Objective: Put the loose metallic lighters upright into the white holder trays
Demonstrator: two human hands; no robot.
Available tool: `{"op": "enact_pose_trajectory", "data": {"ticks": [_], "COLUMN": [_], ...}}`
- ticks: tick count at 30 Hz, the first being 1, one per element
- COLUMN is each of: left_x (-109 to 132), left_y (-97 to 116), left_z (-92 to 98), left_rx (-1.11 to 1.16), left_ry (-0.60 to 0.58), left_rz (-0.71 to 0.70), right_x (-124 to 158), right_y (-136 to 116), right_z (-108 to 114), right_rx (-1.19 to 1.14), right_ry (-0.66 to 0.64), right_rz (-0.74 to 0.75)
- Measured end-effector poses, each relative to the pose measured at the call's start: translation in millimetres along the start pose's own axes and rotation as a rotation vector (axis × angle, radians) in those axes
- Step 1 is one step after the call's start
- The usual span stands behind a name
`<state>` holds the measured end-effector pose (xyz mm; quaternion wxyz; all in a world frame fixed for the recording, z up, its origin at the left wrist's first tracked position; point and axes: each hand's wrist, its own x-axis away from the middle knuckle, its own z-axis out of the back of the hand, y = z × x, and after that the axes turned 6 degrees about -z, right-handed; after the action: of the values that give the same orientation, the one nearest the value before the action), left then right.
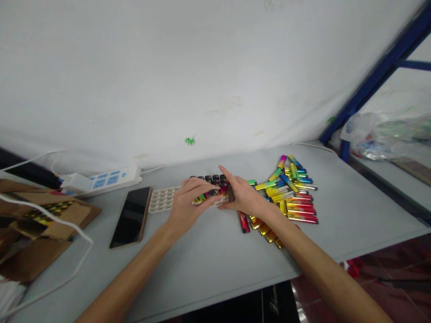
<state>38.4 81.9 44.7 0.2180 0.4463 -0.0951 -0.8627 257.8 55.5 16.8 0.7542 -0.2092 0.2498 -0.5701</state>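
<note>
My left hand (190,199) is closed round a colourful stick-shaped device (205,195) over a white moulded tray (161,199). My right hand (244,195) pinches a small dark cap (230,194) at that device's end, with the index finger stretched out. Several dark caps (215,179) sit in the tray's far cells. A heap of shiny multicoloured sticks (292,193) lies just right of my right hand, and a red one (244,222) lies under my wrist.
A black phone (131,216) lies left of the tray. A white power strip (104,178) sits by the wall. Brown cardboard boxes (37,224) and a white cable (67,224) are at the left. A blue rack frame (370,80) holding plastic bags stands at the right.
</note>
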Motion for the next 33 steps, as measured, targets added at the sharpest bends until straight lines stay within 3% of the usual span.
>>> {"op": "enact_pose_trajectory", "data": {"ticks": [8,12,17,26,33], "left_x": [3,2,4,5,11], "left_y": [-21,-21,-19,-17,-18], "left_z": [-12.0,-15.9,-20.2,-17.7,-15.0], "left_rx": [-0.099,-0.164,-0.206,-0.25,-0.272], "left_ry": [-0.089,-0.023,0.009,-0.075,-0.062], "left_rz": [-0.026,-0.071,-0.006,-0.023,-0.078], "right_x": [-2,-3,-2,-2,0], "right_y": [4,4,3,7,6], "right_z": [-1,-3,-3,-5,5], "right_rx": [-0.015,-0.01,0.024,0.011,-0.071], "right_ry": [-0.003,-0.013,-0.023,-0.006,-0.025], "right_rz": [0.018,0.041,0.04,0.077,0.106]}}
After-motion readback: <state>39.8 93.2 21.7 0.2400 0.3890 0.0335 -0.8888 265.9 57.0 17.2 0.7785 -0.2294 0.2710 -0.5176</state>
